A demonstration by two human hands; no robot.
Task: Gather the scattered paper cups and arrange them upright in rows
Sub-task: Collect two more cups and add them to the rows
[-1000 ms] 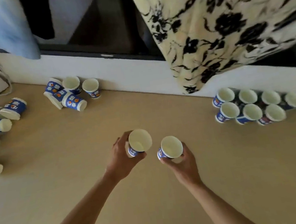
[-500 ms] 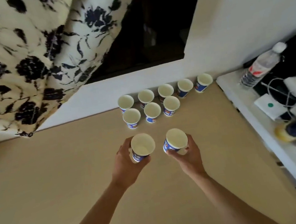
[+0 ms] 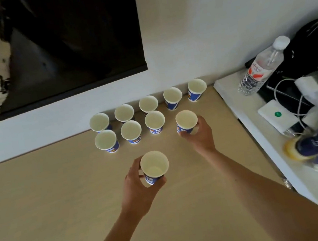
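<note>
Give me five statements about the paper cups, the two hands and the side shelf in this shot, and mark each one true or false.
1. The back row against the wall holds five upright cups. True.
2. The front row already holds five set-down cups. False: three stand there free, and a fourth is in the right hand at the row's right end.
3. The left hand holds a cup nearer the person than both rows. True.
4. Some cups in the rows lie on their sides. False: all show open mouths facing up.
5. A water bottle lies flat among the cups on the wooden table. False: it is on the white shelf to the right.
</note>
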